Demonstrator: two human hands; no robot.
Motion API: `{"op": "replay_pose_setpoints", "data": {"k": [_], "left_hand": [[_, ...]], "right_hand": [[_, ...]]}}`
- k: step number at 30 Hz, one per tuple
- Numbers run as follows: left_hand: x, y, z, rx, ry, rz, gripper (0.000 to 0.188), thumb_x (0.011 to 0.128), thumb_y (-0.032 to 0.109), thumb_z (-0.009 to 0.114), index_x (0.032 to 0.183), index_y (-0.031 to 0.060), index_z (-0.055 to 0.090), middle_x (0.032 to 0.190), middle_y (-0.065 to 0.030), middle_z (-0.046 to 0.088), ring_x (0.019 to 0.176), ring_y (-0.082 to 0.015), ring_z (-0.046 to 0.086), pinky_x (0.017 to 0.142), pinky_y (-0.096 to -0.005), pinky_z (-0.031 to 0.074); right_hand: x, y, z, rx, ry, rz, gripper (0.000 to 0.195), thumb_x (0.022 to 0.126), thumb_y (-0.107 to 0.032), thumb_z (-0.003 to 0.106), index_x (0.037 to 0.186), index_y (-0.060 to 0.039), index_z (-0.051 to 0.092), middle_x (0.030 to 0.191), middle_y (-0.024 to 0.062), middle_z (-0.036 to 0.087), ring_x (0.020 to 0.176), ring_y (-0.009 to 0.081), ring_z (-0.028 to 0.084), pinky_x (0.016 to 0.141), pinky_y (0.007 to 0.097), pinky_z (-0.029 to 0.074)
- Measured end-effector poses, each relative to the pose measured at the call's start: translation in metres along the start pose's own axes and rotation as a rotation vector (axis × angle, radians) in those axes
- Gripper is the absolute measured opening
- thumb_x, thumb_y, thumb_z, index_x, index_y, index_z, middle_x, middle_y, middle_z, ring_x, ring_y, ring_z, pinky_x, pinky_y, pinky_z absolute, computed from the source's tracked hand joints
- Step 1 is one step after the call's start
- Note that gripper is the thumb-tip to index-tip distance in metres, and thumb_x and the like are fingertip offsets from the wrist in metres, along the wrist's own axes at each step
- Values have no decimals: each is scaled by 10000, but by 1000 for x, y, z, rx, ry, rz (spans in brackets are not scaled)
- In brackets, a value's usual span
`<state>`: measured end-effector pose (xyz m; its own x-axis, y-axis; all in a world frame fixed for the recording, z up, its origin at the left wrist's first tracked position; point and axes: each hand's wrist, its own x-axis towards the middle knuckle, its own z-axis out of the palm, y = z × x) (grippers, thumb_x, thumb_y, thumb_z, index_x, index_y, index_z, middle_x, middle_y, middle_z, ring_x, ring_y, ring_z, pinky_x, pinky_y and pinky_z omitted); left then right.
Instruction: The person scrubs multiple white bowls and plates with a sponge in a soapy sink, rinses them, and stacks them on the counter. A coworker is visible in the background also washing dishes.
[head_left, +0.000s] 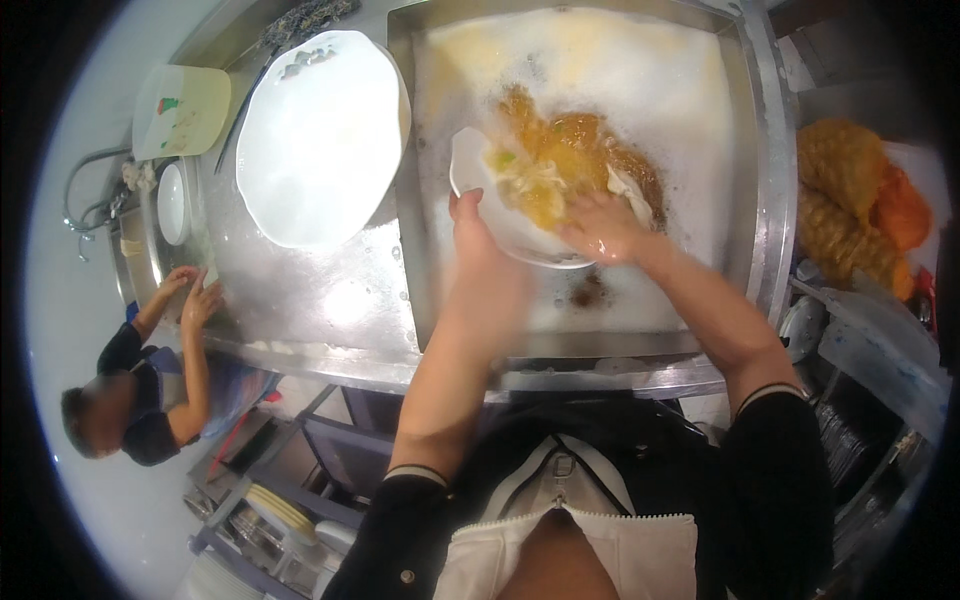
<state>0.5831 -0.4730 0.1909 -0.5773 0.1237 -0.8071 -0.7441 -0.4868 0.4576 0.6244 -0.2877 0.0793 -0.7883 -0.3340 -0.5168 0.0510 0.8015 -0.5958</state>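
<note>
A white dish (470, 161) is tilted over a steel sink (757, 187) full of foamy water. My left hand (480, 255) grips its left rim, thumb on top. My right hand (604, 225) lies spread at the dish's right side, against a pale wet cloth (551, 184) or similar soft thing, whose kind I cannot tell. Whether the fingers close on it is hidden by splashing. Brown-yellow liquid (581, 142) spreads through the foam beyond the dish. A large white plate (322, 142) with a wavy rim rests on the steel counter to the left.
A co-worker's hands (196, 296) are at another basin at far left, near a white bowl (174, 204). A pale plastic container (184, 112) and a dark scouring pad (307, 19) lie at upper left. Orange and brown bundles (851, 202) sit right of the sink.
</note>
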Motion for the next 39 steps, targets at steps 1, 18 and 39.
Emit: {"op": "replay_pose_setpoints", "data": {"k": [1, 18, 39], "left_hand": [[3, -2, 0, 18, -1, -36, 567, 1006, 454, 389, 1422, 74, 452, 1470, -143, 436, 1330, -299, 480, 1093, -461, 404], [-5, 11, -29, 261, -336, 84, 841, 1018, 649, 350, 1578, 35, 223, 1585, -151, 336, 1427, -303, 368, 1163, -420, 333], [-39, 16, -49, 1670, -333, 837, 384, 877, 171, 628, 1246, 64, 629, 1202, -178, 636, 1056, -313, 634, 859, -426, 533]], "right_hand": [[-19, -7, 8, 36, 59, -142, 532, 967, -340, 485, 1392, -22, 512, 1437, 238, 455, 1376, 413, 368, 1043, 567, 386], [-50, 0, -73, 1261, 622, 302, 565, 988, -483, 579, 1236, 18, 664, 1164, 132, 697, 1082, 217, 633, 951, 357, 484], [-31, -80, -21, 502, 553, -536, 471, 900, -85, 690, 1357, -151, 601, 1391, 79, 598, 1283, 241, 559, 1119, 454, 407]]}}
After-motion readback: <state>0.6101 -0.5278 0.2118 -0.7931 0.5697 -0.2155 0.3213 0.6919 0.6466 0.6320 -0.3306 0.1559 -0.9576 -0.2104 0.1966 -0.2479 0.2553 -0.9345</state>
